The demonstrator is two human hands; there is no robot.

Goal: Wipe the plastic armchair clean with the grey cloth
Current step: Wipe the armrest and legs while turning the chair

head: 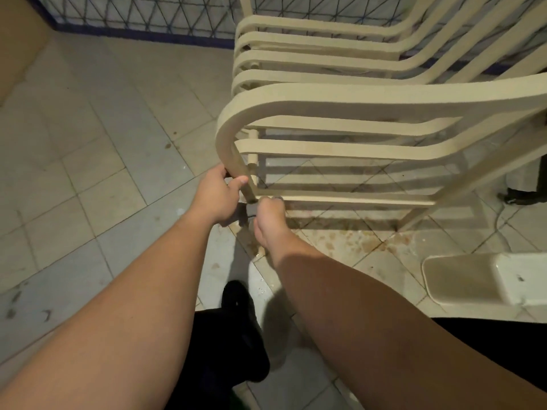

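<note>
Both bare forearms reach forward from 6 o'clock, over a black-clad leg and black shoe point(245, 329) below. Left hand point(217, 196) grips the curved front leg of the cream plastic armchair point(340, 105), thumb wrapped over the bar, fingers curled behind it. Right hand point(268, 216) just beside it, at the leg's lower end, fingers closed around a bunched grey cloth point(251, 209); only a small dark patch of cloth shows between the two hands. Armchair sits centre to 2 o'clock, seemingly tipped on its side, slats running across. More cream chairs stacked point(296, 42) behind at 12–1 o'clock. Tiled floor point(88, 161) with brown stains under the chair at 4 o'clock. White plastic piece point(473, 282) at 4 o'clock. Mesh fence point(133, 16) at 11 o'clock.
</note>
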